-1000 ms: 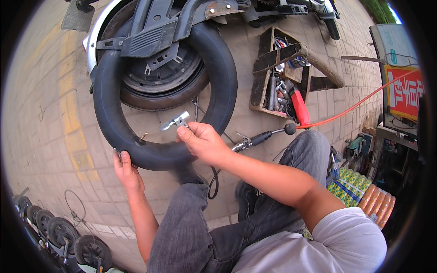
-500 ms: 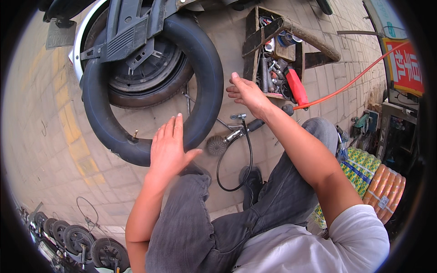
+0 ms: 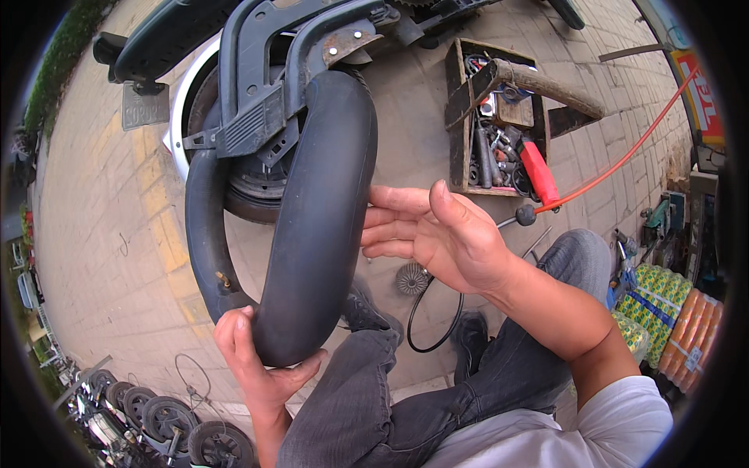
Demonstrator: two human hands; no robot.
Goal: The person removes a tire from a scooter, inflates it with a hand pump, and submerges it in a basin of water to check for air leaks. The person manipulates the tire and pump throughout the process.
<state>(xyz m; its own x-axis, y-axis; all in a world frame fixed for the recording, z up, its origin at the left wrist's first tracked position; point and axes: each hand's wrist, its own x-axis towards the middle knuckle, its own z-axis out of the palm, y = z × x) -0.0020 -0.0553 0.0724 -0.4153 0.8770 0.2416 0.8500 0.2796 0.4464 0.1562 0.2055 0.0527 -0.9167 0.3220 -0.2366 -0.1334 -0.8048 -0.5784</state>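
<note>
An inflated black inner tube (image 3: 320, 234) stands tilted in front of the wheel (image 3: 253, 201) of a vehicle. Its thick side bulges toward me, and a brass valve stem (image 3: 224, 282) pokes out on the inner left. My left hand (image 3: 265, 370) grips the tube's bottom, with the thumb at the lower right and the fingers around the left. My right hand (image 3: 445, 242) is open, palm turned toward the tube; its fingertips reach the tube's right side. Whether they press on it, I cannot tell. Dark plastic bodywork (image 3: 257, 109) overlaps the top of the tube.
A wooden toolbox (image 3: 460, 156) full of tools stands to the right, with a red-handled tool (image 3: 538, 171) at its edge. An orange air hose (image 3: 624, 160) runs off to the right. Below my right hand lie a round ribbed gauge (image 3: 411, 278) and black hose (image 3: 417, 337). Hose coils (image 3: 686, 339) sit far right.
The inner tube has swung from facing me flat to a slanted, edge-on pose. My left hand has closed on its bottom, and my right hand has moved down beside it. The view has shifted.
</note>
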